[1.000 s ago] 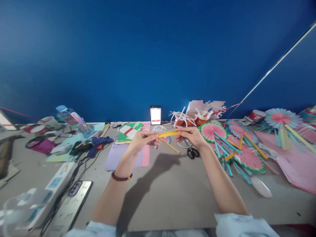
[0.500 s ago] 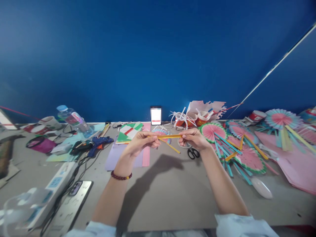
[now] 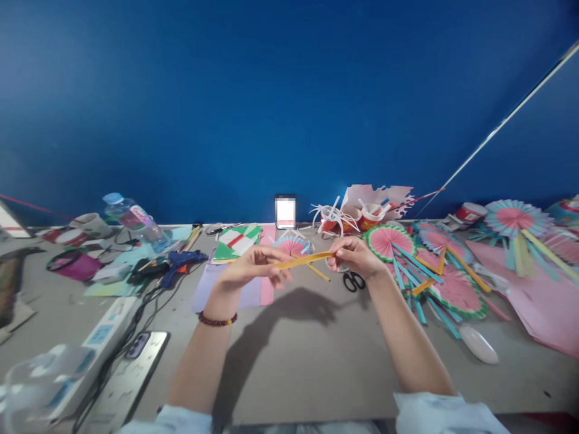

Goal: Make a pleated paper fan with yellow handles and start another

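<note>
A narrow yellow paper strip (image 3: 307, 260) is stretched between my two hands above the table, its left end a little lower. My right hand (image 3: 355, 256) pinches the right end between thumb and fingertips. At the other end, my left hand (image 3: 256, 265) has the strip between thumb and fingers, the lower fingers loosely spread and slightly blurred. Behind the strip lies a small pleated pink and blue paper fan (image 3: 292, 244) with another yellow strip (image 3: 320, 272) on the table beside it. Black-handled scissors (image 3: 353, 281) rest just below my right hand.
Pleated watermelon-look fans (image 3: 389, 241) and pink sheets (image 3: 534, 301) cover the right side. Purple paper (image 3: 205, 289), a blue glue gun (image 3: 183, 262), a bottle (image 3: 136, 220), a power strip (image 3: 102, 337) and a phone (image 3: 136, 374) are left. A lit screen (image 3: 285, 212) stands against the blue wall.
My left hand has shifted slightly left and down, its fingers loosening and sliding along the yellow strip, so more of it shows. My right hand stays nearly in place, pinching the other end.
</note>
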Demonstrator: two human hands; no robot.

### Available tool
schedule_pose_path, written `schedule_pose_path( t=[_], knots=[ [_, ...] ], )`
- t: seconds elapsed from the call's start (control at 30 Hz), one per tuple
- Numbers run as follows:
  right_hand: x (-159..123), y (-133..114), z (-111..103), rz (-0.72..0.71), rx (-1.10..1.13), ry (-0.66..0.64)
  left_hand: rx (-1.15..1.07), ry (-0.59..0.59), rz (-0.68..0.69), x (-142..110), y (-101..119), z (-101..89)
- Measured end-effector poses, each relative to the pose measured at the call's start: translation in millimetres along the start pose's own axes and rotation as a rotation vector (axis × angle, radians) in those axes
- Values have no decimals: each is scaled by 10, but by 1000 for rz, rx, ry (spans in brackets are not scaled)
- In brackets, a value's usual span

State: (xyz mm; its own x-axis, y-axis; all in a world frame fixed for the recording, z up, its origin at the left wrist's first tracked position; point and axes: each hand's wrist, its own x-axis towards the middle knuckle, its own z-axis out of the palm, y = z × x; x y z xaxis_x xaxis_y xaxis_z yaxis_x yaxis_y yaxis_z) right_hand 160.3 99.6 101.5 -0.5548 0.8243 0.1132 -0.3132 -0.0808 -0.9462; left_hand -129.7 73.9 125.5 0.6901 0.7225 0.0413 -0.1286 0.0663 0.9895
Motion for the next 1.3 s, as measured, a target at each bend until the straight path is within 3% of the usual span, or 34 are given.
schedule_pose_path(
  t=[0.07, 0.17, 0.27, 0.4, 0.6, 0.9, 1.07, 1.3],
  knots=[
    [-1, 4, 1, 31, -24, -62, 64, -66, -25, -52, 26, -59],
    [-3, 7, 29, 83, -76, -136, 214, 92, -92, -36, 31, -52],
    [12, 9, 85, 156, -130, -232, 282, 141, -192, 81, -16, 80],
    [43, 21, 161, 211, -163, -300, 312, 136, -129, 224, -69, 333],
    [39, 17, 196, 215, -178, -238, 192, 172, -125, 270, -99, 506],
    [12, -33, 231, 153, -240, -163, 51, 209, -164, 270, -135, 478],
    [17, -37, 210, 143, -242, -196, 53, 226, -165, 295, -138, 495],
    [19, -61, 261, 125, -219, -127, 8, 345, -134, 303, -156, 478]
  ],
)
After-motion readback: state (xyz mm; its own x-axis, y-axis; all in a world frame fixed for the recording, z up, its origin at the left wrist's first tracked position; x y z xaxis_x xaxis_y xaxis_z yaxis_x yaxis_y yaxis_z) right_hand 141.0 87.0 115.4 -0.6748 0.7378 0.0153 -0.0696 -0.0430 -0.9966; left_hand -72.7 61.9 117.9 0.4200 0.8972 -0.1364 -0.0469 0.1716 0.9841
